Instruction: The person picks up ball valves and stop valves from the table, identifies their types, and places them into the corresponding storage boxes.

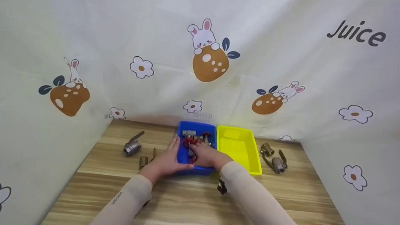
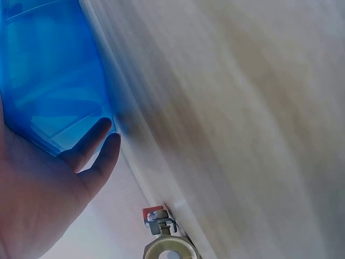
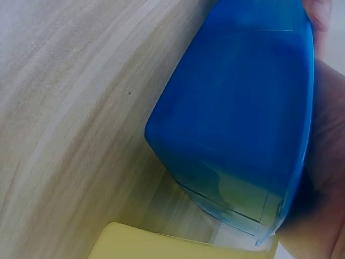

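A blue bin (image 1: 204, 171) stands at the back of the table and contains several valves with red handwheels (image 1: 189, 142). My left hand (image 1: 166, 160) rests against its left side, fingers straight and spread, thumb along the front rim. The left wrist view shows two of those fingers (image 2: 102, 156) on the bin's outer wall. My right hand (image 1: 207, 155) reaches over the front rim into the bin, fingers down among the red-handled valves. Its fingertips are partly hidden, so whether they grip a valve is unclear. From the right wrist, the bin wall (image 3: 232, 108) covers the fingers.
Touching the blue bin on the right is a yellow bin (image 1: 240, 149) with nothing in it. Lever-handled ball valves lie on both sides: one (image 1: 132, 147) at far left, a smaller one (image 1: 144, 162) near my left wrist, and others (image 1: 278, 164) at right. Patterned cloth (image 1: 167, 94) surrounds the table.
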Motion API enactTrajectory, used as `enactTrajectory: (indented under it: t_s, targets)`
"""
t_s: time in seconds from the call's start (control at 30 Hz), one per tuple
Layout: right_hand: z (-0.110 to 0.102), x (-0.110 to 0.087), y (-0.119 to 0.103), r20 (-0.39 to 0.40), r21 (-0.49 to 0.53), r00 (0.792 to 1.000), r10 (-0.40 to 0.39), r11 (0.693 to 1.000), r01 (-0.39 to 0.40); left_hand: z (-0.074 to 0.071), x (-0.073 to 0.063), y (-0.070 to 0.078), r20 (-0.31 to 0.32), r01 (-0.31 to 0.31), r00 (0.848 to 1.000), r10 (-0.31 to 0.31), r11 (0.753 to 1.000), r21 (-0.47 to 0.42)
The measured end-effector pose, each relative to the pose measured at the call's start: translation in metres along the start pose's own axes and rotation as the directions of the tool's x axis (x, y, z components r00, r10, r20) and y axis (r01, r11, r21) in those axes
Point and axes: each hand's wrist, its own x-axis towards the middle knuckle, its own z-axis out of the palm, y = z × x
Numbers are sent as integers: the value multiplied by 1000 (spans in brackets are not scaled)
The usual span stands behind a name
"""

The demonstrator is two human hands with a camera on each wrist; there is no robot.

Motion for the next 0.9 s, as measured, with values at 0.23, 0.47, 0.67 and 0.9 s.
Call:
enactTrajectory:
  t_s: [0.23,0.47,0.67,0.9]
  targets:
    - [-4,-2,0,-9,-16,1000,-20,1000,20,-1,-1,1,-8,-7,1000,7,1000,4]
    - [-4,-3,4,-26,-4,999,-25,1000,25,-2,-1,2,-7,-4,1000,4,1000,0]
    - [-6,-9,8,-77,44,994,-78,996,81,-3,-2,3,-5,-4,1000,4,1000,-2]
    - [-10,-22,13,-172,120,979,-112,984,133,-3,-1,3,-2,-5,1000,5,1000,-14]
